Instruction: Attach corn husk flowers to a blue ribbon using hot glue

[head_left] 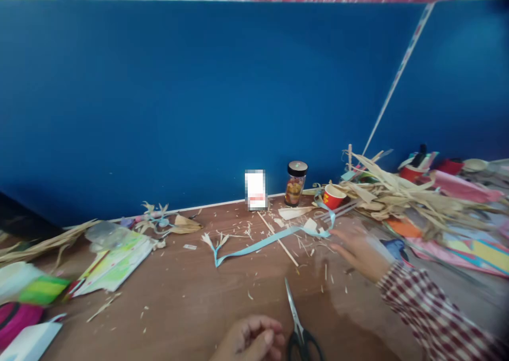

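Observation:
My left hand (252, 340) is at the bottom edge of the view, fingers curled in towards the thumb, with nothing visible in them. Just right of it lie scissors (296, 324) with black handles, their blades pointing away from me. My right hand (360, 252), in a checked sleeve, reaches in from the right, slightly blurred. Its thumb and fingers are apart, and the fingertips are at the end of a light blue ribbon (266, 241); whether they touch it I cannot tell. At the ribbon's left end, a small piece with pale frayed tips (215, 244) lies on the table.
A jar with a black lid (296, 183) and a red paper cup (334, 195) stand near the blue wall. Dried husks (393, 191) heap up at right. Colourful packaging (113, 260) lies at left. Pale scraps and a thin stick (278, 239) litter the brown table (178, 308).

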`<act>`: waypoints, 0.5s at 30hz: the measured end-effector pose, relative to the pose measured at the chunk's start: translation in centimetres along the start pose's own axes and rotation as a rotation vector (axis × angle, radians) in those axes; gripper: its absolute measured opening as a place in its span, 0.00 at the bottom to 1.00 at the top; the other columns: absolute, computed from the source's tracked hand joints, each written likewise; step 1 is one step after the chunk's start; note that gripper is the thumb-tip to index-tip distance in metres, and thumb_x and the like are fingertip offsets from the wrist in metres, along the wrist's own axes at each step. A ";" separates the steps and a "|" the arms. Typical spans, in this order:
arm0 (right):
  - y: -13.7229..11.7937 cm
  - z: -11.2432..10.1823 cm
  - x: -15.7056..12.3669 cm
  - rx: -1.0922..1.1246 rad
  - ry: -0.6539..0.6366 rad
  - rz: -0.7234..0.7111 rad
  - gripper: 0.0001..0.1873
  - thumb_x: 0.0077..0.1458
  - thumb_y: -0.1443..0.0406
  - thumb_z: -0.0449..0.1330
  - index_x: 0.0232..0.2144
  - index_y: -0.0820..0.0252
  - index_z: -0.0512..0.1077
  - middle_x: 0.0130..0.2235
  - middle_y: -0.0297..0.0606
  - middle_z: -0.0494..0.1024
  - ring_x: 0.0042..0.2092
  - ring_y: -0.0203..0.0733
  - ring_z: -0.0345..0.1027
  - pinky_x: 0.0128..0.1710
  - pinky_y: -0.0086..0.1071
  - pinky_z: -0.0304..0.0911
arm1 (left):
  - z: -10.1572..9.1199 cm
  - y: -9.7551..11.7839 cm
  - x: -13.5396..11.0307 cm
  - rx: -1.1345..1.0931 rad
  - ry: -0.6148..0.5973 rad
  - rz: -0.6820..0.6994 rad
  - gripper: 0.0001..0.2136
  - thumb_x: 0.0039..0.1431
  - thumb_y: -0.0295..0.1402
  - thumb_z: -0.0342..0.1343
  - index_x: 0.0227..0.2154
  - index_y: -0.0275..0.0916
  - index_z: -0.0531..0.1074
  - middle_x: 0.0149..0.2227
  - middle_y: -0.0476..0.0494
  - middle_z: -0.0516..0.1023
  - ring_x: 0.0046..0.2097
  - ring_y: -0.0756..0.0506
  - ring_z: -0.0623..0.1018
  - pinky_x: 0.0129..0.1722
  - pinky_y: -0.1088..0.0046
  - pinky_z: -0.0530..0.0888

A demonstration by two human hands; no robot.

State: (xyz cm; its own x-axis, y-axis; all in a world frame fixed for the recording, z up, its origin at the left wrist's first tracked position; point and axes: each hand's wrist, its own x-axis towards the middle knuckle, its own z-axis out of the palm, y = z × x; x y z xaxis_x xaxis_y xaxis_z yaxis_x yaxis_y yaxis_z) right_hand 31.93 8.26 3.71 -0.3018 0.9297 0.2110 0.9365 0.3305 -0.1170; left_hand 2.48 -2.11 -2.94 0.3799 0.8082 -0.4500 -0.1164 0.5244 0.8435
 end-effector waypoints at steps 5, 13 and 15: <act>-0.3 0.9 -0.8 -0.007 -0.042 -0.026 0.16 0.54 0.63 0.51 0.45 0.57 0.69 0.43 0.47 0.72 0.49 0.49 0.61 0.46 0.42 0.58 | -0.5 1.5 0.7 0.054 -0.021 0.067 0.19 0.46 0.47 0.55 0.33 0.34 0.72 0.33 0.38 0.77 0.30 0.48 0.75 0.33 0.71 0.68; -3.5 2.6 -1.7 0.076 -0.168 -0.087 0.16 0.51 0.64 0.53 0.44 0.53 0.70 0.42 0.44 0.74 0.51 0.51 0.61 0.45 0.45 0.60 | -0.2 1.6 1.5 0.091 0.013 0.062 0.20 0.45 0.47 0.55 0.33 0.33 0.72 0.32 0.39 0.77 0.29 0.49 0.75 0.33 0.71 0.68; -4.6 2.9 -1.7 0.083 -0.188 -0.109 0.16 0.51 0.65 0.53 0.43 0.53 0.70 0.43 0.44 0.74 0.50 0.51 0.61 0.45 0.45 0.61 | -0.3 1.7 2.0 0.115 0.031 0.084 0.18 0.46 0.45 0.55 0.33 0.34 0.72 0.32 0.40 0.77 0.30 0.48 0.75 0.34 0.71 0.68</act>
State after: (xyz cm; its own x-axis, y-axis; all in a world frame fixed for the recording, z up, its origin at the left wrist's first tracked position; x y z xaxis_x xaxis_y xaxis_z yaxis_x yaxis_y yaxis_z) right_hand 27.67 5.61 1.06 -0.4355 0.8992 0.0429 0.8811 0.4355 -0.1842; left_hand 2.80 0.45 -2.47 0.3446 0.8567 -0.3839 -0.0396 0.4218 0.9058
